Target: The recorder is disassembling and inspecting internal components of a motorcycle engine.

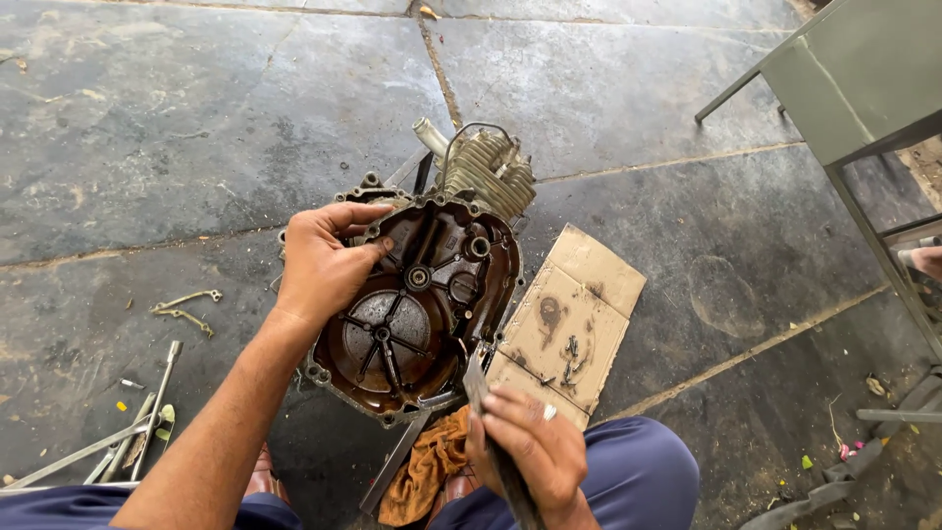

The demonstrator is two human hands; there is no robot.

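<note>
An oily engine case (417,309) lies open side up near the middle of the stone floor (177,137), its finned cylinder (488,169) pointing toward the far edge. The inside is brown with oil, with a round spoked part in the near half. The left hand (322,263) rests on the case's left rim, fingers curled loosely over the edge and the thumb pressed against the inner wall; it grips only the rim. The right hand (528,444) is closed around a flat dark metal tool (488,422), whose tip touches the near right edge of the case. An orange rag (429,469) lies crumpled on the floor just beside the near edge of the case, between the person's knees. A stained piece of cardboard (569,314) lies to the right of the case, touching it, with several small screws (569,361) on it. Long metal wrenches (128,432) lie toward the near left corner of the floor, and two small bent metal pieces (184,306) lie left of the case, well apart from it. A grey-green metal stand (854,79) occupies the far right corner
</note>
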